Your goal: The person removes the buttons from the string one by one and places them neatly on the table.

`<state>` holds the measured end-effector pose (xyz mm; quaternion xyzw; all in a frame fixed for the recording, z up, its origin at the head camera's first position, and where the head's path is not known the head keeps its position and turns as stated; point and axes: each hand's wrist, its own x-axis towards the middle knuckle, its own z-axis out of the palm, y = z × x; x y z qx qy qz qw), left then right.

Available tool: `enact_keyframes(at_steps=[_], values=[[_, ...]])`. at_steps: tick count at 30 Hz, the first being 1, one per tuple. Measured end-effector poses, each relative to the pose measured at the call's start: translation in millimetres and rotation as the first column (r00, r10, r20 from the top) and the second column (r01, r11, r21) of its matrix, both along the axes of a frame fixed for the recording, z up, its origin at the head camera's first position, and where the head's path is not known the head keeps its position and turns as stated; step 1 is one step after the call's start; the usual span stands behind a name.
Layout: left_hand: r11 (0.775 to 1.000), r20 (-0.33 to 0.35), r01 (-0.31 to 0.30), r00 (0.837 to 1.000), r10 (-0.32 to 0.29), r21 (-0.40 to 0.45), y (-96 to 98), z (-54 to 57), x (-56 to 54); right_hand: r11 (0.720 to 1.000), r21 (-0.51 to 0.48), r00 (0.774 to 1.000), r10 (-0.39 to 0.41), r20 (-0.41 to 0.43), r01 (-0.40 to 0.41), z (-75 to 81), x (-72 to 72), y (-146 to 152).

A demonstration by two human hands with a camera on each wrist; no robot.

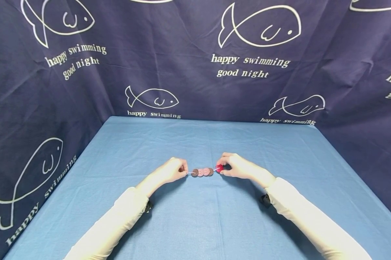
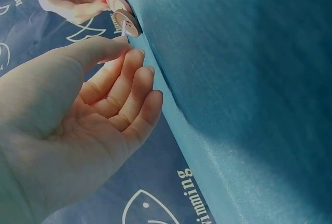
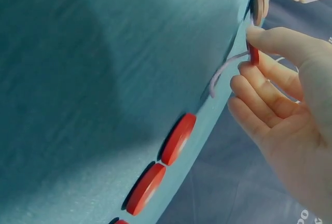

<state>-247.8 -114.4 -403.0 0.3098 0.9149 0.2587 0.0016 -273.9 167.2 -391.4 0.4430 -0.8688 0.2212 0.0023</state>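
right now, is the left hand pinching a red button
No, the right hand pinches a red button, while the left hand pinches the pale string.

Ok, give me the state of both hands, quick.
Left hand: closed, pinching the pale string between thumb and fingertip.
Right hand: closed, pinching a red button.

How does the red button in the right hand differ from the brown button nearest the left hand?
The red button is bright, the brown button dull. The right hand pinches the red button; the brown button is ungripped. The red button stands apart; the brown button adjoins a pink button. Both are round, on one string.
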Motion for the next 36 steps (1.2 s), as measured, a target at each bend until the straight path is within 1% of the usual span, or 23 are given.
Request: enact_keyframes(at_steps=[2,7,18,21,25,27,29,31,33,36], values=[[1.0,-0.005,0.001,1.0,-0.001,-0.003,-0.3,0.0,-0.2,1.0,0.005,1.0,-0.008,0.003,0.008,0.4,-0.1,1],[1.0,0.006,-0.004,1.0,0.004,-0.002,0.6,0.3,-0.9,1.0,0.016,1.0,-0.024,0.002,0.024,-0.2,0.8,4],[1.0,0.011,-0.005,1.0,0.005,0.001,1.0,1.4,0.1,0.999,0.002,0.999,-0.045,0.008,0.045,0.2,3.8,9],[1.0,0.018,-0.005,1.0,0.005,0.001,0.6,1.1,0.3,0.999,-0.029,1.0,-0.024,-0.006,0.023,-1.5,3.5,11],[1.0,0.015,-0.002,1.0,0.002,-0.001,0.8,0.1,0.1,0.996,-0.089,0.997,0.021,-0.069,-0.028,-4.0,3.2,14],[1.0,0.008,0.001,1.0,-0.001,-0.001,0.8,-0.3,0.1,0.994,-0.105,0.996,0.029,-0.083,-0.038,-4.2,3.4,16],[1.0,0.003,0.002,1.0,-0.002,-0.001,0.9,-0.5,0.0,0.995,-0.096,0.998,0.016,-0.066,-0.022,-3.8,4.0,16],[1.0,0.004,0.0,1.0,0.0,-0.002,1.1,-0.5,0.0,0.998,-0.064,1.0,-0.011,-0.025,0.01,-2.4,5.0,17],[1.0,0.004,-0.002,1.0,0.002,-0.003,1.2,-0.2,0.2,0.999,-0.039,1.0,-0.031,-0.002,0.031,-1.7,5.6,17],[1.0,0.008,-0.006,1.0,0.006,-0.008,1.1,0.0,0.5,0.999,-0.025,0.999,-0.044,0.001,0.044,-2.1,5.9,19]])
